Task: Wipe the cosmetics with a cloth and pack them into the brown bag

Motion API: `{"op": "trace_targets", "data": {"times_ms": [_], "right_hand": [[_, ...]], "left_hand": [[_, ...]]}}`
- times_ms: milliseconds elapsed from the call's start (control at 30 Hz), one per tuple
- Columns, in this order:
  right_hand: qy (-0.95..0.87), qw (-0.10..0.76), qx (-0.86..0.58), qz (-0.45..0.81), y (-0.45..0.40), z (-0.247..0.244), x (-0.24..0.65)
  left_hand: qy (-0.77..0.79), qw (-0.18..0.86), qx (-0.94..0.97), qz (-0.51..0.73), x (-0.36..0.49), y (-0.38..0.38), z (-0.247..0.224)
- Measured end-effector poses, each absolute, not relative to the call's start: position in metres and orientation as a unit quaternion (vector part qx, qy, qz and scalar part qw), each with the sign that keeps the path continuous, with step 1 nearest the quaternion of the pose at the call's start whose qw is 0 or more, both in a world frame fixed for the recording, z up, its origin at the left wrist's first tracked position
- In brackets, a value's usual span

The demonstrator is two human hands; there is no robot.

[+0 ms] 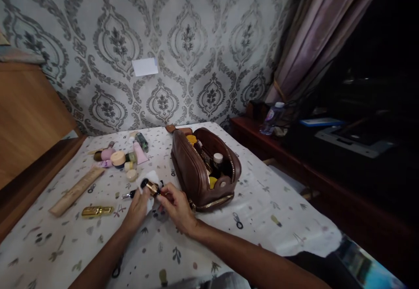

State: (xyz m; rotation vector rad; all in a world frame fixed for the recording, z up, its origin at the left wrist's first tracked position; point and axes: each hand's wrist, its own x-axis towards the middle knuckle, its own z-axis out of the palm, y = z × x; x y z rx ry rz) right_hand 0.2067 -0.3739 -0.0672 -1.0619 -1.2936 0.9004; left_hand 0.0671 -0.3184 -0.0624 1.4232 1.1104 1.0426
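Note:
A small dark bottle with a gold band (152, 187) is held between both hands, above the patterned cloth. My left hand (139, 206) is closed round its left end and a white tissue (151, 178). The fingers of my right hand (176, 206) pinch the bottle's right end. Just right of the hands stands an open brown leather bag (193, 166) with bottles inside, one white-capped (218, 158), and yellow-lidded items. A dark item with a silver tip (127, 196) shows beside my left hand. Left of it lies a gold tube (97, 211).
Several cosmetics, among them a pink tube (140, 153), a cream-lidded jar (118, 159) and a dark green bottle (142, 141), lie at the back left. A long tan pouch (77, 190) is nearer. A water bottle (272, 118) stands on the dark red furniture at right.

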Motion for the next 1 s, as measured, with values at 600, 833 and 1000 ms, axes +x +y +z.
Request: {"op": "trace_targets", "data": {"times_ms": [600, 833, 1000], "right_hand": [[-0.520, 0.615, -0.443, 0.393, -0.366, -0.066, 0.207], [-0.549, 0.610, -0.425, 0.382, -0.372, -0.061, 0.208], [-0.581, 0.600, -0.429, 0.344, -0.372, -0.064, 0.210]], "left_hand": [[0.393, 0.384, 0.732, 0.403, 0.069, -0.316, -0.051], [0.450, 0.470, 0.626, 0.430, 0.071, -0.314, -0.048], [0.463, 0.503, 0.598, 0.418, 0.071, -0.311, -0.047]]}}
